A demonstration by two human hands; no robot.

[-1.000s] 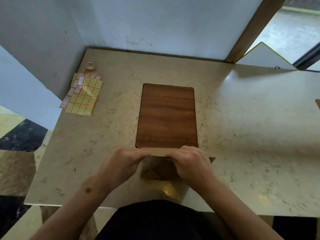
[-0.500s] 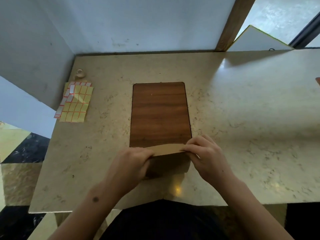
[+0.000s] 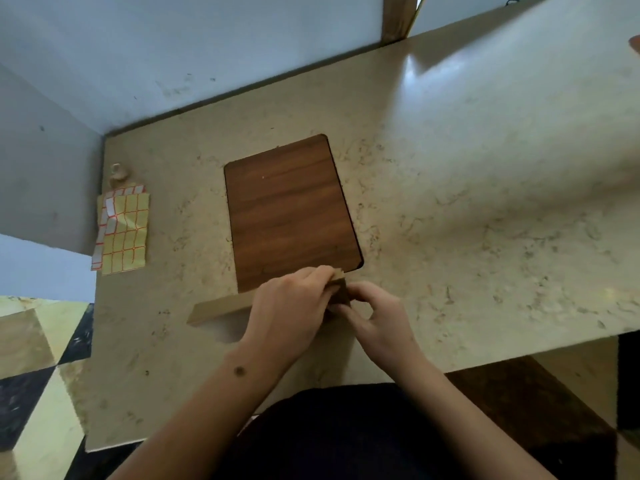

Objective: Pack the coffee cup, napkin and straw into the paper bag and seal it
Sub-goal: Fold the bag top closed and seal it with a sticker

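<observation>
The brown paper bag [image 3: 221, 308] stands at the near edge of the marble table, seen from above as a narrow strip running left from under my hands. My left hand [image 3: 291, 306] grips the bag's top near its right end. My right hand [image 3: 374, 313] pinches the same end with curled fingers; the dark opening shows between the two hands. Coffee cup, napkin and straw are not visible.
A brown wooden board [image 3: 291, 213] lies flat on the table [image 3: 485, 202] just beyond the bag. A yellow sheet of red-edged label stickers [image 3: 124, 230] and a small tape roll [image 3: 117, 173] sit at the far left by the wall.
The camera has tilted and the view has rotated. The bag's top now stretches out to the left, and both hands have come together at its right end.
</observation>
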